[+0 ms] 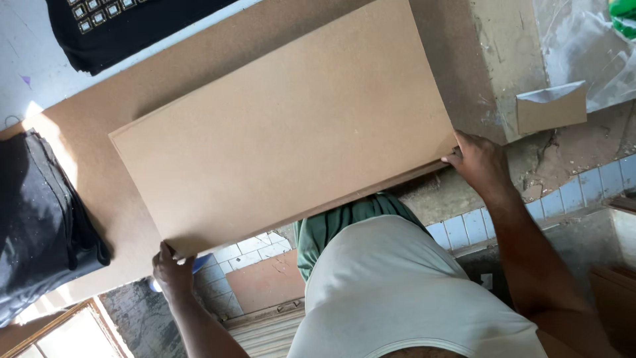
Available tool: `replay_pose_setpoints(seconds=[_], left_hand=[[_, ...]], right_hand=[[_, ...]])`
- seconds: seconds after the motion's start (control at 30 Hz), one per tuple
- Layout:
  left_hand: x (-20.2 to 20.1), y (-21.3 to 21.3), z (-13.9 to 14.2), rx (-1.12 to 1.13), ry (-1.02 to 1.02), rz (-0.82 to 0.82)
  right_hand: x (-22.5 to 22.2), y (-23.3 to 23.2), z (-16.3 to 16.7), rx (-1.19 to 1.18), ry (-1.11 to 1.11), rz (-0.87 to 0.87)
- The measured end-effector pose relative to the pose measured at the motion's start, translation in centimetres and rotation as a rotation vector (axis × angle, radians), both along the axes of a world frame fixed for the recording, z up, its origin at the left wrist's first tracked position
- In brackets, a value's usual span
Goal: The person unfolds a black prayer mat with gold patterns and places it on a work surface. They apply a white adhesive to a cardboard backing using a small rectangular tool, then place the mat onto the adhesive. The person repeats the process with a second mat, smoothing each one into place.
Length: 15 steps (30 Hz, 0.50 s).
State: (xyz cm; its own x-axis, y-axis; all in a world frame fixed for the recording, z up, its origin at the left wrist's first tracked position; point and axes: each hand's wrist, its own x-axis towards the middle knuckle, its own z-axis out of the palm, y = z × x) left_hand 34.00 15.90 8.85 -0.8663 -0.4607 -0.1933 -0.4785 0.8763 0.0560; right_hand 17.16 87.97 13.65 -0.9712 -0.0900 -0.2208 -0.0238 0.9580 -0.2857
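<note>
Both arms are reaching forward and up from the torso, bare to the upper arm. Left hand (173, 272) is sitting low, forearm angling up from the bottom edge, fingers curling closed with the thumb pointing up above them. Right hand (481, 162) is sitting higher and well apart from the left, wrist bending slightly, knuckles facing the camera, fingers (456, 158) curling inward in a pinch at the hand's left side.
</note>
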Motion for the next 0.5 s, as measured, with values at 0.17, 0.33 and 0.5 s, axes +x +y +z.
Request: replay_pose_setpoints(seconds=[0.17, 0.33, 0.5], left_hand=[[-1.1, -0.6, 0.1, 0.036, -0.056, 0.164], [-0.8, 0.1, 0.5, 0.054, -0.056, 0.225], [-0.1, 0.7, -0.1, 0.193, 0.137, 0.258]], right_hand=[[1.3, 0.2, -1.8, 0.07, 0.06, 0.032], [1.7, 0.7, -2.9, 0.044, 0.023, -0.029], [1.4, 0.3, -2.4, -0.005, -0.014, -0.103]])
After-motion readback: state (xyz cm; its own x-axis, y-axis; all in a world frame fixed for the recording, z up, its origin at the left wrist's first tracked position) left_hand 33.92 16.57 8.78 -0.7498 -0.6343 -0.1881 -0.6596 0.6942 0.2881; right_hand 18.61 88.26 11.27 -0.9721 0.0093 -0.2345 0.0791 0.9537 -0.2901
